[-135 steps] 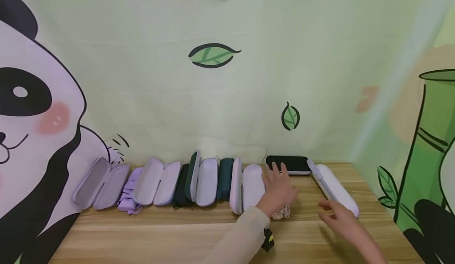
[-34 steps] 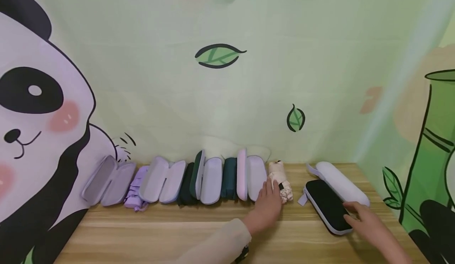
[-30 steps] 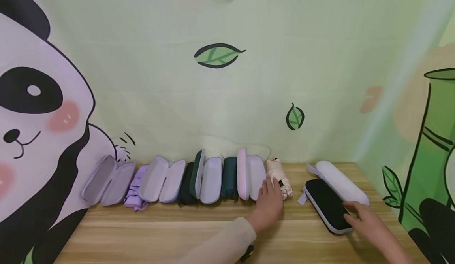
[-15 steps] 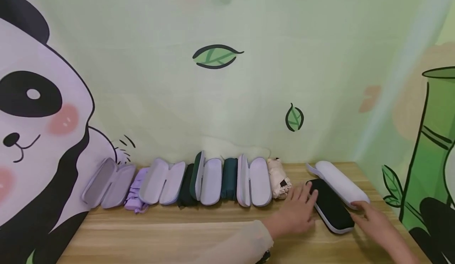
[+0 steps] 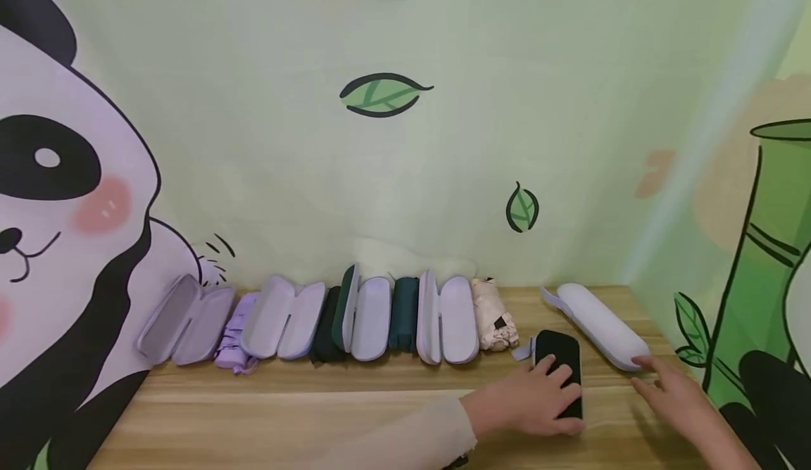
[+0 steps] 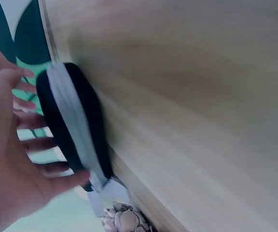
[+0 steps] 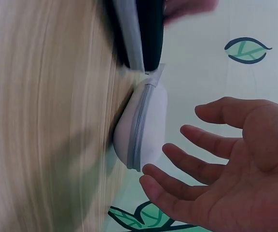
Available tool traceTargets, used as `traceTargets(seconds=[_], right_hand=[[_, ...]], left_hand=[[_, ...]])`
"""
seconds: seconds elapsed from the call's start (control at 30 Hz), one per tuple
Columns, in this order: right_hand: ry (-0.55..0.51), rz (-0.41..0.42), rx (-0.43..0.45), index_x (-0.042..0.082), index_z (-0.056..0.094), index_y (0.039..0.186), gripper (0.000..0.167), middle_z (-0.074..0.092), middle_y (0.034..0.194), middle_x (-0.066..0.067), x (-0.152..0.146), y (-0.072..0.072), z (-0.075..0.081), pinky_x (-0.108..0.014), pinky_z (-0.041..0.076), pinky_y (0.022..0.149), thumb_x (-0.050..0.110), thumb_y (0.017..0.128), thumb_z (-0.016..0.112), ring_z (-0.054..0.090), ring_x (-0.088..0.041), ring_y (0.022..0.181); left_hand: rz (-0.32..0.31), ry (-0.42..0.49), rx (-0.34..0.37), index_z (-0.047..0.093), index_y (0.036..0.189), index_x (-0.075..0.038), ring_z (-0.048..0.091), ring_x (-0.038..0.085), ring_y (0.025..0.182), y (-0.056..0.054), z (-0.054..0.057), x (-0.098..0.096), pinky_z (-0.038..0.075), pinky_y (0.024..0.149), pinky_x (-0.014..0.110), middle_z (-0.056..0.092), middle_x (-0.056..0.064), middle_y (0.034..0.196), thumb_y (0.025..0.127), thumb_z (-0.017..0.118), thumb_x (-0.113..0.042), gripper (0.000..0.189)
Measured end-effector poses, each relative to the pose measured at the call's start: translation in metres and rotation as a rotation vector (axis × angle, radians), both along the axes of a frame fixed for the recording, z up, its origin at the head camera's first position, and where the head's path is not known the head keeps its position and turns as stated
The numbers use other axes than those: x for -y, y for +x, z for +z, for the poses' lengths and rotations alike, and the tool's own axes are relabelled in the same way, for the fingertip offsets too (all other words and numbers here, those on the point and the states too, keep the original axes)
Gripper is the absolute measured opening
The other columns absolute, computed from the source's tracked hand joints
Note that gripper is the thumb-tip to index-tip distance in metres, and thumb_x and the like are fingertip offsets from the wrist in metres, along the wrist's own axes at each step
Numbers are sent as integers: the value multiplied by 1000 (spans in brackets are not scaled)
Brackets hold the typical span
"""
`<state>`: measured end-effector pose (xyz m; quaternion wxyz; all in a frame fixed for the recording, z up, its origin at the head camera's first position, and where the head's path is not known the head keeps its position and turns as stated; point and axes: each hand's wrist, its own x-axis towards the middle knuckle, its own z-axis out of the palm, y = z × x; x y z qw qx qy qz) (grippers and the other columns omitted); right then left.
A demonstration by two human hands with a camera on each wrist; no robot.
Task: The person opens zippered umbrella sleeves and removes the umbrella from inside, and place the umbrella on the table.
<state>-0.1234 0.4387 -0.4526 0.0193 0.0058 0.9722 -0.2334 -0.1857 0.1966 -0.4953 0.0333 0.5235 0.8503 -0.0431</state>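
Swung clear of the white case (image 5: 598, 326), the black case (image 5: 559, 344) leaves room between, both hands (image 5: 531, 399) spread.

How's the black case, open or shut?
Shut: the black case has its halves together along the gray zip band, left wrist view.

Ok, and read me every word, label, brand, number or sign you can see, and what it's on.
No readable text in any view.
Black case, white case: no print visible.
Beige bundle: dark patch, too small to make out.
Backdrop: drawings, no legible lettering.
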Motion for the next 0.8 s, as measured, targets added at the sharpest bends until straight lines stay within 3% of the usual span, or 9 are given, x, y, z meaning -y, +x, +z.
traceTargets(seconds=[0.07,0.17,0.27,0.37,0.53,0.63,0.8], right_hand=[[-8,2,-16,-20,50,130,44,53,128,-43,1,-1,-2,-61,49,86,14,102,57,57,-57,108],[-21,23,-46,-20,52,127,43,56,125,-42,7,-4,-7,-61,48,88,12,100,59,57,-57,111],[-46,64,-75,-21,55,125,41,59,123,-40,17,-9,-12,-60,48,90,10,99,61,57,-55,113],[-64,110,-89,-19,57,124,39,61,121,-38,28,-15,-15,-58,50,90,9,98,63,59,-53,112],[-75,160,-90,-17,58,124,37,62,119,-36,47,-23,-17,-55,53,85,7,97,65,62,-49,105],[-79,196,-95,-14,61,123,34,64,118,-32,62,-26,-20,-54,53,85,7,95,66,64,-45,104],[-107,317,-38,-8,64,120,31,68,115,-23,92,-31,-26,-51,54,85,6,93,67,67,-39,101]], left_hand=[[19,31,-14,49,138,-33,42,22,137,7,0,12,49,100,36,41,-6,142,103,33,-63,49],[131,33,-48,44,147,-27,40,25,139,17,-3,21,46,103,38,38,0,150,100,35,-69,64],[248,-22,-32,21,163,-23,18,27,153,21,-11,21,31,117,39,16,5,168,96,33,-76,86],[257,-58,-15,6,165,-24,3,25,157,21,-21,24,22,121,36,1,1,171,98,31,-72,86],[129,-131,-100,5,165,-20,-5,20,157,20,-22,51,16,123,34,-4,0,171,101,37,-64,84],[11,-168,-152,4,165,-18,-8,17,156,17,-16,84,12,124,34,-7,1,171,102,40,-62,85],[-206,-111,-191,3,164,-13,-9,18,156,15,-18,150,9,124,35,-6,4,171,104,44,-52,83]])
